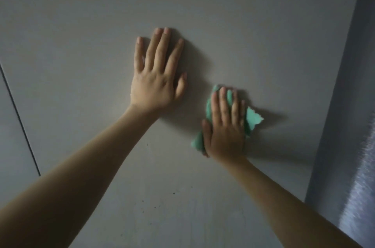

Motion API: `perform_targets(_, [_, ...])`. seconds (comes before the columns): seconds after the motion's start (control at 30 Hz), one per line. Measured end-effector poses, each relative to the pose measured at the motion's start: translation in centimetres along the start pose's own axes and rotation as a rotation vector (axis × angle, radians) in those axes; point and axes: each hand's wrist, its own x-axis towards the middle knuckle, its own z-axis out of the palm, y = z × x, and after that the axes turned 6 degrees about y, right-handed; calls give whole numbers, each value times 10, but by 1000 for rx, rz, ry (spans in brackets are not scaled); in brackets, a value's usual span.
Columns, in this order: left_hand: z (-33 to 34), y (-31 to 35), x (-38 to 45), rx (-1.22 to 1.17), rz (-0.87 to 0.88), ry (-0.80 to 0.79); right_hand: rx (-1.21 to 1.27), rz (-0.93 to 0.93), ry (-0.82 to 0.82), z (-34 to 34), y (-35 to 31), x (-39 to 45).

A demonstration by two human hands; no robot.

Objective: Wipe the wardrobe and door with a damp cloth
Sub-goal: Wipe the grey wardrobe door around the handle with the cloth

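A plain grey wardrobe panel (223, 24) fills nearly the whole view. My left hand (157, 77) rests flat on it near the middle, fingers straight and spread, holding nothing. To its lower right, my right hand (225, 126) presses a crumpled green cloth (253, 119) against the panel with straight fingers. Cloth shows above the fingertips, at the right of the hand and below the thumb; the rest is hidden under the palm.
A dark vertical seam (20, 121) at the left separates this panel from a neighbouring one. At the right the panel ends at an edge (332, 105), with a bluish-grey surface (357, 126) beyond it. Small dark specks (174, 193) dot the panel's lower part.
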Motion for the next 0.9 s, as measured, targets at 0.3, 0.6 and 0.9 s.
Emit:
perform_targets(0.3, [-27, -18, -3, -105, -27, -54, -19, -148, -44, -8, -8, 9])
perform_targets(0.6, [-43, -64, -37, -22, -103, -89, -33, -488, -117, 3, -22, -14])
perform_targets(0.9, [-58, -109, -39, 19, -140, -83, 7, -41, 11, 8, -100, 34])
